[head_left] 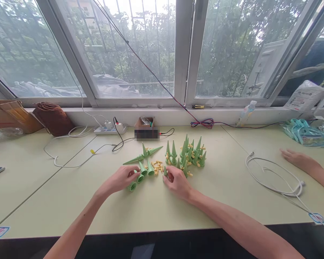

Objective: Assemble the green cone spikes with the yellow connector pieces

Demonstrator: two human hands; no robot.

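My left hand (pixel 124 177) has its thumb and fingertips closed at one of several hollow green plastic spikes (pixel 132 186) lying with their threaded open ends toward me. My right hand (pixel 179 182) pinches a green spike (pixel 165 171) that points upward; its lower part is hidden by the fingers. Small yellow valve pieces (pixel 158 166) lie loose in a pile between my hands. Behind and right of my right hand stands a cluster of upright green spikes (pixel 198 145), with yellow valves fitted on them. More green spikes (pixel 133 159) lie beyond my left hand, one standing among them.
Another person's hand (pixel 299 160) rests at the right, near a coiled white cable (pixel 272 194). Along the back are a power strip (pixel 105 130), a small cardboard box (pixel 144 122), a bundled cable (pixel 205 123), a bottle (pixel 245 113) and teal plastic bags (pixel 305 133).
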